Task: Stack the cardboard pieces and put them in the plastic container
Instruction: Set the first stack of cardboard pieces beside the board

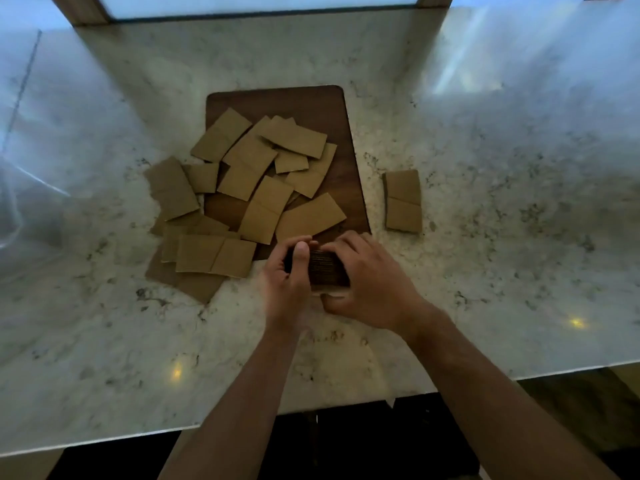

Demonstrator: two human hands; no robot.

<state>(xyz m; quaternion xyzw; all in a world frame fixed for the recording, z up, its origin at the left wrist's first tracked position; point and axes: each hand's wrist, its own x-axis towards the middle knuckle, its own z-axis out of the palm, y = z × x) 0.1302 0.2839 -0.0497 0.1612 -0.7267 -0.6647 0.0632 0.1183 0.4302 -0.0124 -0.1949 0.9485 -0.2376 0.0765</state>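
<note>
Both hands grip a stack of cardboard pieces (325, 270) standing on edge on the marble counter, its corrugated edges facing up. My left hand (289, 282) presses its left side with the thumb on top. My right hand (369, 282) wraps the right side and the near end. Several loose brown cardboard pieces (249, 178) lie scattered beyond, partly on a dark wooden board (322, 105). One more cardboard piece (402, 200) lies alone to the right. A clear plastic container (14, 188) shows faintly at the far left edge.
The marble counter (502, 237) spreads wide on all sides, with its near edge running across below my forearms. A window sill lies along the far edge.
</note>
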